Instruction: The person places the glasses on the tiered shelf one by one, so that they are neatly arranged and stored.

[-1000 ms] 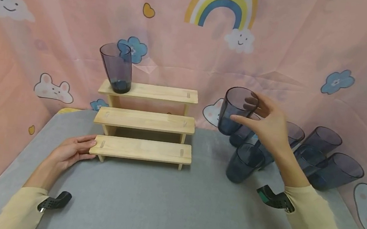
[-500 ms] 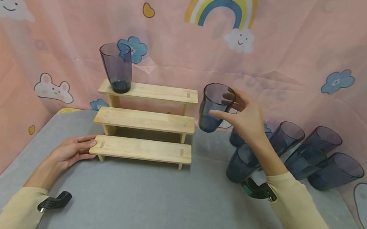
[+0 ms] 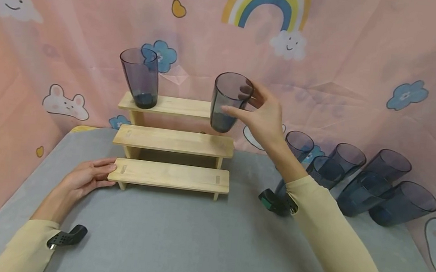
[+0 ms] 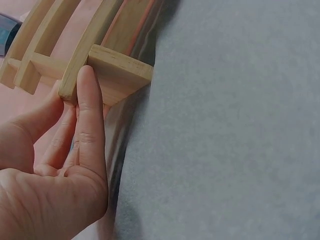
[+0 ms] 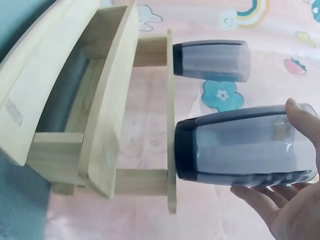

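Note:
My right hand (image 3: 266, 118) grips a tinted purple-blue glass (image 3: 222, 104) upright, thumb on the near side and fingers behind. In the head view it overlaps the right end of the top step; the right wrist view has its dark base (image 5: 185, 151) right at that step's board. A matching glass (image 3: 142, 77) stands on the top step's left end. The three-step wooden shelf (image 3: 170, 175) rests on the grey cloth. At its lower left corner my left hand (image 3: 84, 178) pinches the bottom step's end, thumb on one face and fingers on the other (image 4: 89, 107).
Several more tinted glasses (image 3: 403, 206) stand grouped on the right of the cloth-covered table (image 3: 172, 239), partly behind my right forearm. A pink printed curtain (image 3: 331, 77) hangs close behind the shelf and along the sides.
My right hand has carried the glass left and upward from beside the group of glasses to the shelf's top step. The left hand stays at the bottom step.

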Demonstrator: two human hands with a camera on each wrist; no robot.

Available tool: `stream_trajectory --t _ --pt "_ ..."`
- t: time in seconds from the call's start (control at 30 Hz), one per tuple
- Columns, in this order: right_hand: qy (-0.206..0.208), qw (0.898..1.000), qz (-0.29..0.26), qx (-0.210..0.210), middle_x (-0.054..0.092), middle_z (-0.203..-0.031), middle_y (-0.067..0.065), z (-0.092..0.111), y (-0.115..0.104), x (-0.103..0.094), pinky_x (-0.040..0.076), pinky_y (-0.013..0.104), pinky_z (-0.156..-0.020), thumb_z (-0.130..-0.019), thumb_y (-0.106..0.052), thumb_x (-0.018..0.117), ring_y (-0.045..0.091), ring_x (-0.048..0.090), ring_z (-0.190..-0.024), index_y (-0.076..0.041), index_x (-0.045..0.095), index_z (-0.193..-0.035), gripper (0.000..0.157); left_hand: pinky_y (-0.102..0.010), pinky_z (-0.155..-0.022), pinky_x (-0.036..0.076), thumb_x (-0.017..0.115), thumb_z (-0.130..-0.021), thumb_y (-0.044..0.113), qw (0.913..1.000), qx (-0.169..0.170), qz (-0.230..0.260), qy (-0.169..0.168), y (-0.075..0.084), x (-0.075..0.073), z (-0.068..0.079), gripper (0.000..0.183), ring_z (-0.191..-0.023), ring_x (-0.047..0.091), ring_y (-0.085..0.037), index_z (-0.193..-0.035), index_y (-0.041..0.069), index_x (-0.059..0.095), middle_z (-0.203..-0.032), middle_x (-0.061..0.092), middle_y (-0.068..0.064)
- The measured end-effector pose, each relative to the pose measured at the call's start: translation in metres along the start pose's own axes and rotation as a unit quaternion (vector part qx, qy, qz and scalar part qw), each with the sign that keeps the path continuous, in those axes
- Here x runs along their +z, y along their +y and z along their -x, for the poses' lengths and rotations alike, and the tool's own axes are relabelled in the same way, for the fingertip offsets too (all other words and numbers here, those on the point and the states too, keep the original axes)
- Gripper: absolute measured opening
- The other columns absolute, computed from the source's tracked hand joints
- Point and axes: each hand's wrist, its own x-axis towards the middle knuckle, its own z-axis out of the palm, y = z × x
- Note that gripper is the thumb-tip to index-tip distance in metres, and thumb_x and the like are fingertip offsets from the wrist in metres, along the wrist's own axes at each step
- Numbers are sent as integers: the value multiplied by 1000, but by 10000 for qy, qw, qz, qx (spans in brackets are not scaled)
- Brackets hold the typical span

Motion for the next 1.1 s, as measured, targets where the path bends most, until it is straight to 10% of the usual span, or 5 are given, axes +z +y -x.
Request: stream_trajectory --t 0.67,1.1 --pt "-306 9991 241 146 60 -130 7 -56 -9 79 52 27 -92 -72 -32 89 21 60 -117 -12 49 -145 85 -30 -76 59 60 -99 12 9997 10 -224 39 2 3 -2 74 -89 68 -10 -153 -7 13 -102 63 7" --pt "-956 9936 379 473 46 -147 7 -68 -12 90 48 29 -100 -81 -38 81 22 50 -130 -15 34 -153 89 -31 -77 59 59 -99 12 9998 -77 -87 129 2 2 0 74 -89 68 -11 -154 -6 13 -101 64 8"
